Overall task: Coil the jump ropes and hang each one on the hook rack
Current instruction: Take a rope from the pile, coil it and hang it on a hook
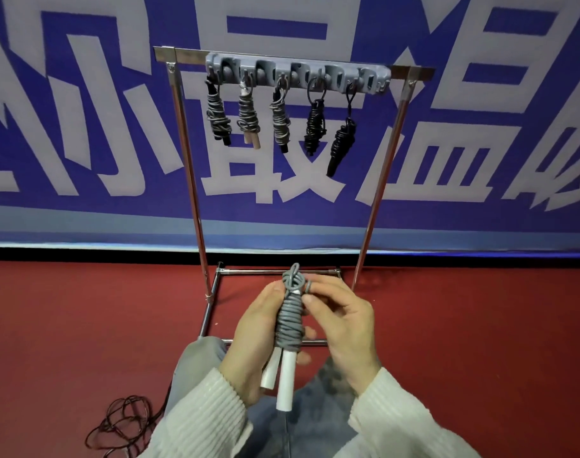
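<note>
The step in hand looks like the finish of a coil: the grey jump rope [290, 320] is already wound tight round its 2 white handles [283, 375], and the loose end at the top is being tied off into a small loop [294, 271]; the left hand [257, 335] grips the bundle from the side, its fingers [306, 345] curled round behind the wraps and showing on the far side of them; the right hand [341, 322] holds the cord's tail, a turn of grey cord ringed round 1 of its fingers [318, 287] just beside the knot, thumb pressed near the top wraps; both forearms come up from below in ribbed cream sleeves [199, 421], palms turned toward each other with the bundle upright between them; well above and beyond the fingers stands the hook rack [298, 72] on a metal frame [191, 180], with 5 coiled ropes [280, 119] already hanging and a free hook at its right end, I judge; the next move calls for snugging the knot while leaving the loop open, then lifting the bundle up and forward to that hook; down to the left of the fingers, on the red floor [67, 325], a dark rope [123, 424] lies uncoiled, likely next.
</note>
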